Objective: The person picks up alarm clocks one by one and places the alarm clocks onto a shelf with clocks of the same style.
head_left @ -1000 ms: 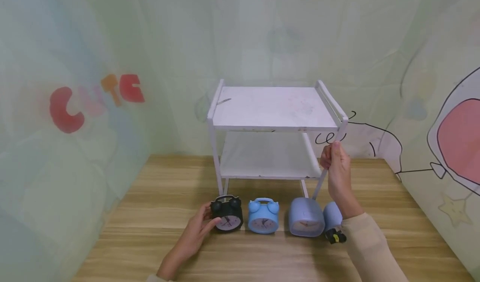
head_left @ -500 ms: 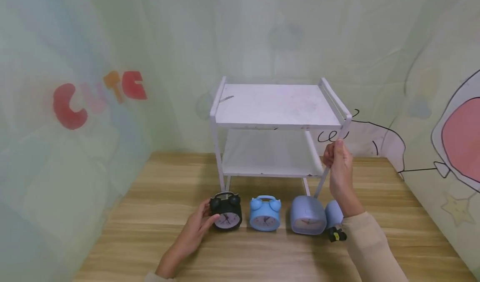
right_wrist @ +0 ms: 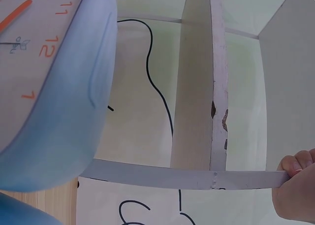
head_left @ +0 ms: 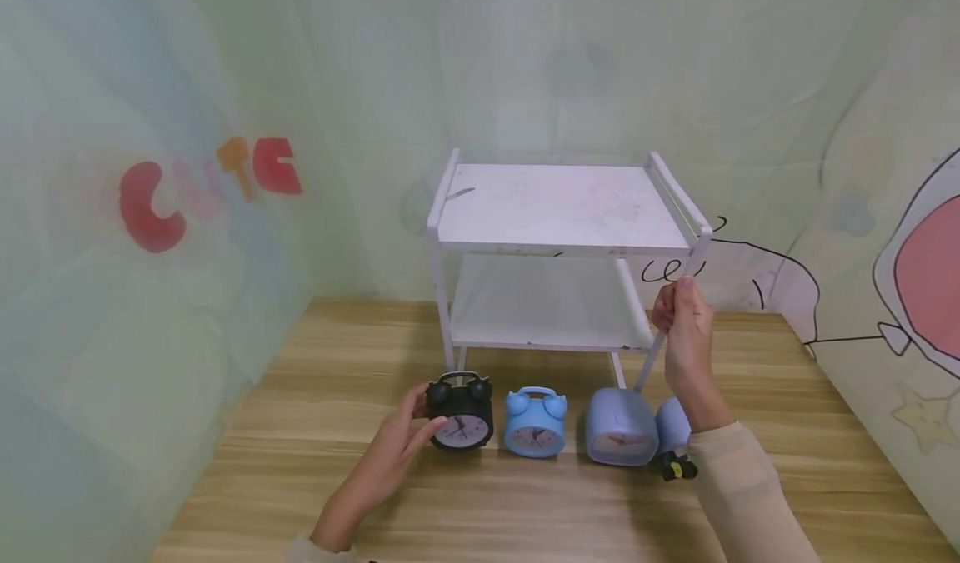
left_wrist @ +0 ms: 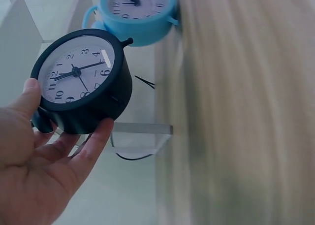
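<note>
My left hand grips a black twin-bell alarm clock at its left side. In the left wrist view the thumb lies against the rim of the clock and the fingers curl behind and under its body. A white two-tier shelf rack stands behind the clocks. Around its right front post curls my right hand, just below the top tier. In the right wrist view, this fist holds the pale post.
Right of the black clock stand a light-blue twin-bell alarm clock and a lavender-blue rounded clock. Beside that lies a smaller lavender-blue object with a black strap-like part. Printed cloth walls enclose the wooden tabletop.
In the head view the black clock and my left hand shift slightly upward relative to the light-blue clock. My right hand keeps its grip on the post. The whole head view drifts slightly.
</note>
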Tool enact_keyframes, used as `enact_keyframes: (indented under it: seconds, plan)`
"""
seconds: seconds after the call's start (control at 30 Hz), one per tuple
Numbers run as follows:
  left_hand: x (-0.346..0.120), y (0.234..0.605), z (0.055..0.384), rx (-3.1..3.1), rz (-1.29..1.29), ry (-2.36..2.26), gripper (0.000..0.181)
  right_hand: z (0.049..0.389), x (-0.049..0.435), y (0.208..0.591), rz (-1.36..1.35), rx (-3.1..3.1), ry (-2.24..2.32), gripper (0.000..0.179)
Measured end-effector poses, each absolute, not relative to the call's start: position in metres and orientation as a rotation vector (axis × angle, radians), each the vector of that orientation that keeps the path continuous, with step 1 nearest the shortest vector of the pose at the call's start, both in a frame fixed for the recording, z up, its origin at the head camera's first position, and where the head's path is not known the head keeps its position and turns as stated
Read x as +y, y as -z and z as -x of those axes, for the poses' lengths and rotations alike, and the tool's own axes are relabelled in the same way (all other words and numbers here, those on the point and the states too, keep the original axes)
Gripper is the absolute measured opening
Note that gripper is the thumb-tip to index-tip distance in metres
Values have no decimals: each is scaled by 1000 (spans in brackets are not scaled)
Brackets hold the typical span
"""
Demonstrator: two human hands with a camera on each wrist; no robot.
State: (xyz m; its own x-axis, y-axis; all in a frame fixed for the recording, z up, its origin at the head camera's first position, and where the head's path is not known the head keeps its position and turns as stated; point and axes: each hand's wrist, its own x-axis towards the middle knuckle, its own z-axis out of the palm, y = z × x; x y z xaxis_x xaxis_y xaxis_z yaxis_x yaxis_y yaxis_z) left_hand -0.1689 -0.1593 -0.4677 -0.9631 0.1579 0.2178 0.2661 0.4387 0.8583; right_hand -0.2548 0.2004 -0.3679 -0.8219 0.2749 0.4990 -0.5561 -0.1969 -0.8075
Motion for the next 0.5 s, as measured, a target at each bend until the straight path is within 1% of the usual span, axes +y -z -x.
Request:
enact_keyframes:
  seconds: [0.5]
  plan:
    - [-144, 407, 155, -2635, 460, 1525, 51, 255, 200, 368, -347, -1525, -2057, 42]
